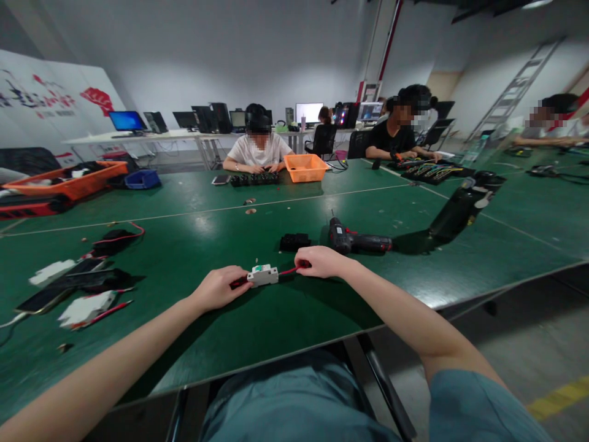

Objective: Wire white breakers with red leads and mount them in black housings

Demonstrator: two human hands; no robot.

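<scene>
I am seeing a person who is sitting at a green table [257, 334] and who is using two bare hands. The left hand [221, 287] is bending its fingers almost closed, and it is pinching a dark-and-red piece [238, 282] at the left end of a small white block [264, 276]. The fingertips are touching this block, or are staying very close to it; I cannot tell exactly. The block is lying between the two hands, near the front edge of the table, and it is showing a green part on its top. The right hand [321, 262] is also keeping its fingers closed, and it is gripping a red wire [289, 271], which is running from the right end of the block.

Just beyond the right hand, a black part [295, 242] is lying beside a power drill [356, 238], and farther right a black bottle [455, 212] is standing. On the left side, a phone [53, 288] is resting among white pieces [87, 308], and a red stick-like thing [110, 312] is lying close to them. Across the table, a person in a white shirt [259, 150] is working near an orange basket [305, 169], and a person in a black shirt [396, 136] is sitting behind colourful wires [432, 167].
</scene>
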